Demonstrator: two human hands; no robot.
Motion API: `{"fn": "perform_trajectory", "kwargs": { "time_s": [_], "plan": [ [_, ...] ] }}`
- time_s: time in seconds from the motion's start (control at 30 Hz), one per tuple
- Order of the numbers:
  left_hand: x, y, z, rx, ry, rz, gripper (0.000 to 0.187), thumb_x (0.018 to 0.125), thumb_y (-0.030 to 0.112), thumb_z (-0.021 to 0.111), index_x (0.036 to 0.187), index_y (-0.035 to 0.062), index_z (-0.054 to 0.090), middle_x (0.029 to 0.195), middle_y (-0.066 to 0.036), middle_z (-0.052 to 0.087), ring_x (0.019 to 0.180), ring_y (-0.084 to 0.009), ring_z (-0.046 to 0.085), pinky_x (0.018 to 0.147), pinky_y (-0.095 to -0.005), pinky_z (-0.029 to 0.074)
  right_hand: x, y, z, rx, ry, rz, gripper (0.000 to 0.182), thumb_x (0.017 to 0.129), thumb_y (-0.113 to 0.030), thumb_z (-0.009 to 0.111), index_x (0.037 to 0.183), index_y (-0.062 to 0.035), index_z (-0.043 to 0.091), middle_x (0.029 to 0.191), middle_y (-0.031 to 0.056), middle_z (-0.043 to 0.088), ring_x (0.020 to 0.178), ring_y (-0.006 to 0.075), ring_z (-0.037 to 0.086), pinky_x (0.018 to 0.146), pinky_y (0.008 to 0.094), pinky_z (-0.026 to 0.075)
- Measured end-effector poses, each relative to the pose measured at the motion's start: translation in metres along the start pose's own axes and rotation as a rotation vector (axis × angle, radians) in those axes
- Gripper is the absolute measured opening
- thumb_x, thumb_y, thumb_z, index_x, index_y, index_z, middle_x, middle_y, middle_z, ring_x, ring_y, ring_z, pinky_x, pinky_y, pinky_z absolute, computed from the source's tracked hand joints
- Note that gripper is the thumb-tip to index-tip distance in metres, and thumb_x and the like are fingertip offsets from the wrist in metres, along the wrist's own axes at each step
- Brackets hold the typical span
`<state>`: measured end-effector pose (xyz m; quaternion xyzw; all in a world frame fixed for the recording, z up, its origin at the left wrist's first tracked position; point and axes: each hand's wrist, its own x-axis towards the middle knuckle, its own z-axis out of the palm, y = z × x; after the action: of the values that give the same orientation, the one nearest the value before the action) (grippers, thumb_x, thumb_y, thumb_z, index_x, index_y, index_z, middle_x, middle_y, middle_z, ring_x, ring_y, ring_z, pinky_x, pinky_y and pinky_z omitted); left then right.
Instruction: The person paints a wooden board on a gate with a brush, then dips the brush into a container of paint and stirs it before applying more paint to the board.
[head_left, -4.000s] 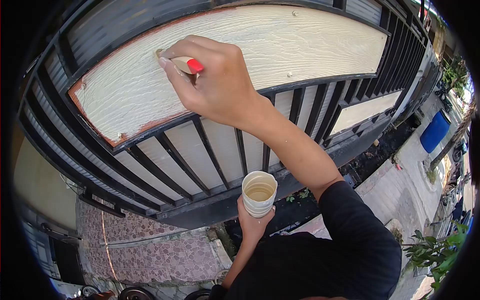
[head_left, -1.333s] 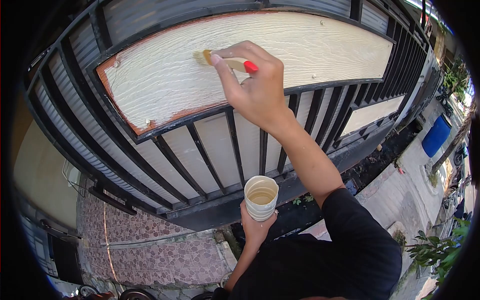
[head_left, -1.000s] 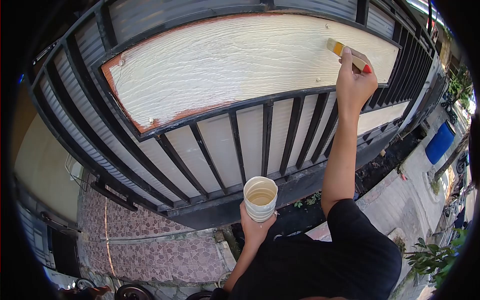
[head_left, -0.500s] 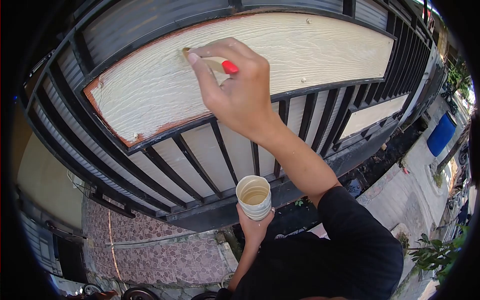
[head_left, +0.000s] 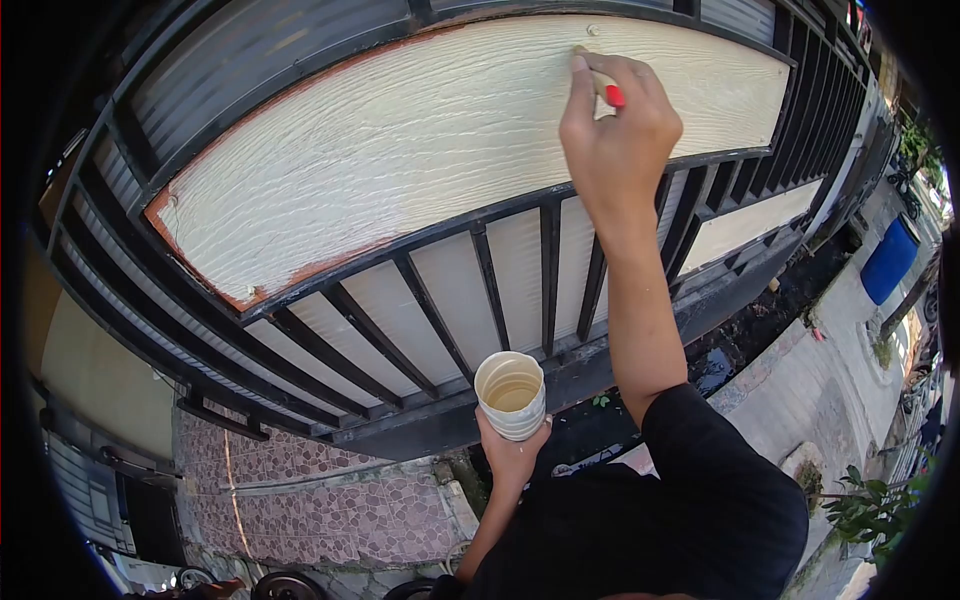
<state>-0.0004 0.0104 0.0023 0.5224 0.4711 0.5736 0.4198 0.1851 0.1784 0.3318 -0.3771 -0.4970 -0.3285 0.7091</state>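
Observation:
My right hand (head_left: 625,125) is closed around a brush (head_left: 613,96) with a red handle end. The brush tip meets the upper part of a long cream panel (head_left: 430,130) with a wood-grain texture, right of its centre and close to a screw head. Reddish-brown shows along the panel's left and lower left edges. Lower down, my left hand (head_left: 512,455) wraps round a pale ribbed cup (head_left: 512,396), held upright, with cream liquid inside. Most of the brush is hidden by my right fingers.
A black metal fence (head_left: 550,270) frames the panel, with a smaller cream panel (head_left: 750,228) to the right. Below runs a dark ditch (head_left: 715,365) beside a concrete path. A blue barrel (head_left: 890,260) stands at the right, tiled paving (head_left: 350,520) at the lower left.
My right hand has moved right along the panel with the brush. The view has shifted slightly. My left hand still holds the cup in nearly the same place.

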Motion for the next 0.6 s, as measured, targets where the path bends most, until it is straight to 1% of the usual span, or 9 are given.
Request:
{"fn": "perform_trajectory", "kwargs": {
  "time_s": [0.03,0.07,0.13,0.23,0.33,0.43,0.5,0.53,0.6],
  "plan": [
    [0.002,-0.002,0.003,0.002,-0.001,0.0,0.083,0.078,0.016,0.099,0.141,0.0002,0.048,0.131,-0.017,0.07,0.123,-0.0272,0.071,0.108,-0.0409,0.053,-0.008,-0.018,0.014,-0.004,-0.042,-0.131,0.021,0.08,0.006,0.075,0.101,0.0015,0.077,0.096,0.0188,0.07,0.087,0.0364,0.07,0.077,0.0436,0.058],
    [0.002,-0.003,0.006,0.004,-0.004,-0.003,0.083,0.078,0.016,0.099,0.142,0.0002,0.048,0.132,-0.017,0.07,0.124,-0.0271,0.071,0.109,-0.041,0.053,-0.013,-0.035,0.023,0.024,-0.057,-0.202,0.015,0.087,0.002,0.082,0.102,0.0001,0.078,0.098,0.0157,0.072,0.082,0.0343,0.07,0.071,0.0409,0.057],
    [0.003,0.002,0.013,-0.019,-0.013,-0.024,0.084,0.078,0.015,0.099,0.142,0.0003,0.047,0.134,-0.017,0.069,0.125,-0.027,0.07,0.109,-0.0411,0.053,-0.027,-0.07,0.035,0.283,-0.119,-0.224,0.017,0.085,0.004,0.082,0.101,0.0005,0.078,0.097,0.0152,0.071,0.084,0.0339,0.071,0.072,0.04,0.058],
    [0.004,0.0,0.024,-0.05,-0.033,-0.04,0.085,0.078,0.015,0.099,0.143,0.0005,0.047,0.136,-0.017,0.068,0.126,-0.0268,0.069,0.111,-0.0412,0.052,-0.044,-0.083,0.035,0.543,-0.234,-0.169,0.016,0.087,0.003,0.083,0.102,0.0008,0.079,0.096,0.016,0.072,0.087,0.0319,0.073,0.074,0.0374,0.058],
    [0.003,-0.001,0.024,-0.033,-0.026,-0.023,0.086,0.078,0.014,0.099,0.145,0.0006,0.046,0.137,-0.016,0.067,0.127,-0.0266,0.068,0.111,-0.0411,0.052,-0.036,-0.046,0.008,0.635,-0.226,0.097,0.01,0.096,-0.002,0.079,0.102,0.0053,0.079,0.095,0.0171,0.076,0.084,0.0274,0.076,0.078,0.0334,0.059],
    [0.002,-0.004,0.023,0.002,-0.017,-0.015,0.087,0.078,0.014,0.099,0.146,0.0005,0.046,0.137,-0.016,0.067,0.127,-0.0266,0.068,0.111,-0.0411,0.052,-0.032,0.03,-0.027,0.55,-0.116,0.505,0.011,0.101,-0.003,0.078,0.107,0.0065,0.081,0.107,0.015,0.082,0.091,0.0183,0.077,0.084,0.0294,0.058],
    [0.003,-0.008,0.024,0.018,-0.014,-0.011,0.087,0.078,0.013,0.099,0.146,0.0005,0.046,0.137,-0.016,0.067,0.127,-0.0266,0.068,0.112,-0.0411,0.052,-0.027,0.06,-0.053,0.369,0.011,0.581,0.011,0.101,-0.002,0.078,0.105,0.0075,0.081,0.105,0.0138,0.081,0.091,0.0194,0.077,0.084,0.0295,0.059],
    [0.002,-0.009,0.025,-0.005,-0.006,-0.018,0.084,0.079,0.009,0.097,0.146,0.0,0.047,0.137,-0.015,0.067,0.126,-0.0251,0.068,0.111,-0.0404,0.052,-0.028,0.067,-0.057,0.374,0.009,0.584,0.011,0.101,-0.002,0.078,0.105,0.0075,0.081,0.105,0.0138,0.081,0.091,0.0194,0.077,0.084,0.0295,0.059],
    [0.002,-0.01,0.029,-0.018,-0.001,-0.025,0.081,0.081,0.006,0.096,0.145,-0.0004,0.048,0.136,-0.013,0.066,0.126,-0.0237,0.068,0.111,-0.0398,0.053,-0.032,0.076,-0.064,0.058,0.176,0.352,0.01,0.1,-0.001,0.079,0.106,0.0062,0.081,0.1,0.0136,0.079,0.089,0.0207,0.076,0.08,0.0298,0.058]
  ]
}}
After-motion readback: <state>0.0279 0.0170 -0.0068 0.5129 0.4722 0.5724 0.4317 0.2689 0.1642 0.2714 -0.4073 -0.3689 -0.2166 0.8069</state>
